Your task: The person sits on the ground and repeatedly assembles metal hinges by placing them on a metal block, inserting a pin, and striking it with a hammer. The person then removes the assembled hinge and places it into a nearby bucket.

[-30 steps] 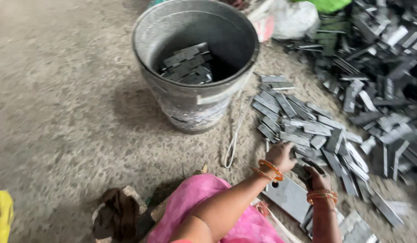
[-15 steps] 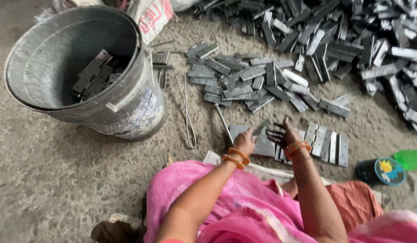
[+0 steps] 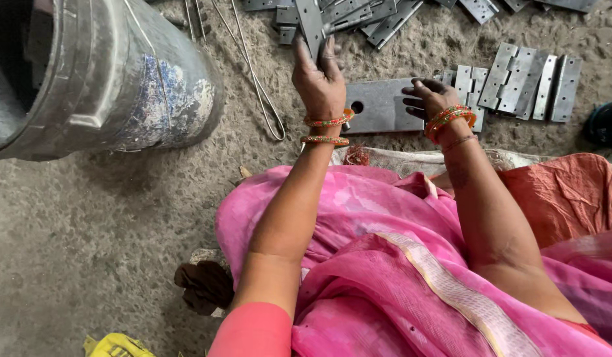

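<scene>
My left hand [image 3: 319,79] grips a long grey metal hinge piece [image 3: 310,23], which sticks up toward the pile at the top. My right hand [image 3: 428,96] rests with curled fingers on a flat grey metal plate [image 3: 379,106] that has a round hole and lies on the ground between my hands. Both wrists wear orange and green bangles. To the right of the plate, several flat hinge pieces [image 3: 517,82] lie side by side in a row. Pink cloth covers my lap below.
A large grey metal bucket [image 3: 114,79] stands at the upper left. A bent wire loop [image 3: 260,86] lies beside it. More hinge pieces [image 3: 359,13] are heaped along the top edge. An orange cloth [image 3: 564,198] lies at the right, a dark round object [image 3: 607,122] beyond it.
The view has dropped closer to my lap, so the bucket and pile slid up and out. My left hand has taken hold of a hinge piece; my right hand settled on the plate.
</scene>
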Demonstrator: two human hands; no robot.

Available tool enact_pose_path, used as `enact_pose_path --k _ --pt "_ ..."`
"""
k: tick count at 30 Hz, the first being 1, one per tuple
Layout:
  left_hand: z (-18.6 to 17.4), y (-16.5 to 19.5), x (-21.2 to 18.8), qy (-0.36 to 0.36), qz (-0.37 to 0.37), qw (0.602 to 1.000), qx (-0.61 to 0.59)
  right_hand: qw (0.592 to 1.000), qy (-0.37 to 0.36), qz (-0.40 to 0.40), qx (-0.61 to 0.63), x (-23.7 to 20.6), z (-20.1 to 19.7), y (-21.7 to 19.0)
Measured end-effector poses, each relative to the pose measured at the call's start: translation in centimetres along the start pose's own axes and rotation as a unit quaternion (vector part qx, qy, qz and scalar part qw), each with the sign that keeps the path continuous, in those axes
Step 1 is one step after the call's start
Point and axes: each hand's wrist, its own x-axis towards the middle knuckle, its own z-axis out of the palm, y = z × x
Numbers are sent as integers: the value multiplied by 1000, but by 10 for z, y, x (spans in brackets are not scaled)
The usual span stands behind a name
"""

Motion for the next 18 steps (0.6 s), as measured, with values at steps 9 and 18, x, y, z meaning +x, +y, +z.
enact_pose_path --k 9,18 --pt "20 -62 -50 -366 -211 842 335 1000 1 22 -22 8 0 14" --pt "28 -72 -66 -356 -142 871 309 995 -11 95 -37 -11 32 10"
